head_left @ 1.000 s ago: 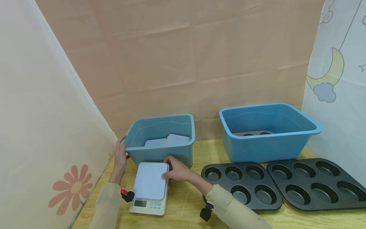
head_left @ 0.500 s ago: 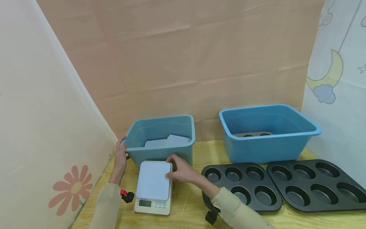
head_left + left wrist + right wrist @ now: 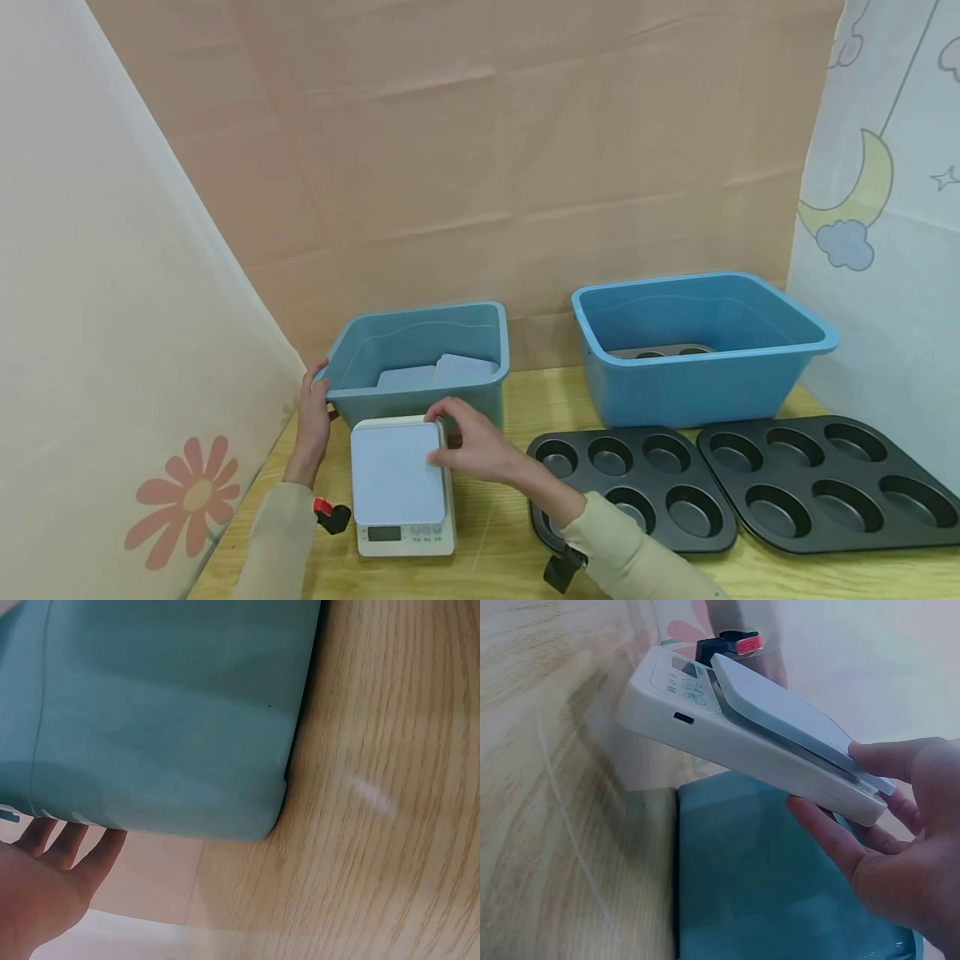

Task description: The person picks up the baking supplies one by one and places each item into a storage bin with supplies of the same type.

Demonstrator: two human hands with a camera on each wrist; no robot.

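A white kitchen scale (image 3: 397, 483) with a pale blue platform lies in front of the small teal bin (image 3: 420, 392). My right hand (image 3: 447, 433) grips the scale's far right corner. In the right wrist view the thumb lies on top and the fingers underneath, right hand (image 3: 836, 780), and the scale (image 3: 727, 727) is tilted with that end raised. My left hand (image 3: 313, 404) rests against the bin's near left corner. In the left wrist view its straight fingers (image 3: 71, 844) lie along the bin wall (image 3: 165, 712). Two pale blue flat items (image 3: 438, 371) lie inside the bin.
A larger blue bin (image 3: 697, 392) at the back right holds a muffin pan (image 3: 660, 352). Two dark muffin pans (image 3: 630, 487) (image 3: 825, 483) lie on the wooden table (image 3: 510, 550) to the right. Curtains close both sides, and a paper wall stands behind.
My right hand has turned the scale square to me, shifted it slightly right, and raised its far end. The left hand has stayed on the bin corner.
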